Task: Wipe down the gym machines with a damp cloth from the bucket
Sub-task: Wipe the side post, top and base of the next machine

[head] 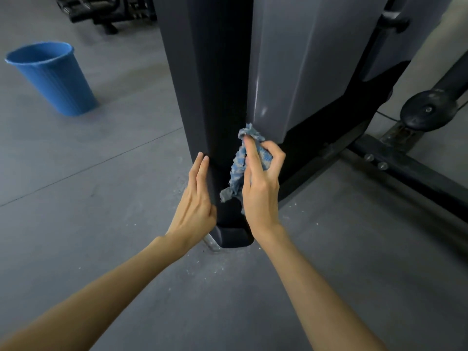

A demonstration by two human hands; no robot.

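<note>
A tall dark grey gym machine column [212, 79] rises in the middle of the view, with a lighter grey panel [298, 59] on its right side. My right hand [260, 183] grips a frayed blue and white cloth [239, 165] against the column's lower front. My left hand [196, 198] rests flat on the column's left edge with its fingers straight. A blue plastic bucket [53, 77] stands on the floor at the far left, apart from both hands.
The machine's black base bars [410, 168] run across the grey floor at the right, with a black roller [428, 110] above them. More dark equipment [106, 11] sits at the top left. White specks lie on the floor [126, 173] round the column's foot.
</note>
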